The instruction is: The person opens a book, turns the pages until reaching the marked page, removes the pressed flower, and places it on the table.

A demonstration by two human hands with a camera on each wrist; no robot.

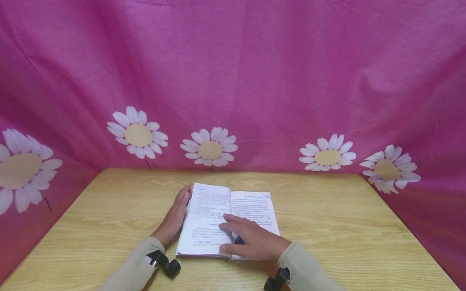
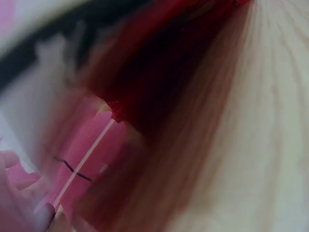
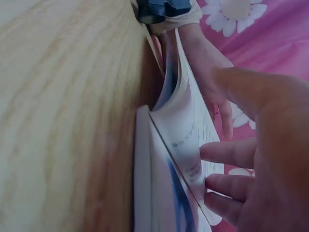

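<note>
An open book (image 1: 209,210) with printed white pages lies in the middle of the wooden table (image 1: 346,226). My left hand (image 1: 176,214) rests against the book's left edge with its fingers straight, propping the raised left page. My right hand (image 1: 255,239) lies flat across the pages near the spine, fingers spread on the print, thumb at the bottom edge. The right wrist view shows the book (image 3: 176,121) edge-on, with the right hand's fingers (image 3: 224,152) touching a lifted page and the left hand (image 3: 207,63) behind it. The left wrist view is a blur of pink and wood.
Pink cloth (image 1: 255,81) printed with white daisies (image 1: 209,147) hangs behind the table and along both sides. Bare wood (image 1: 109,210) lies left, right and beyond the book. Small black cameras (image 1: 165,262) sit on both beige sleeves.
</note>
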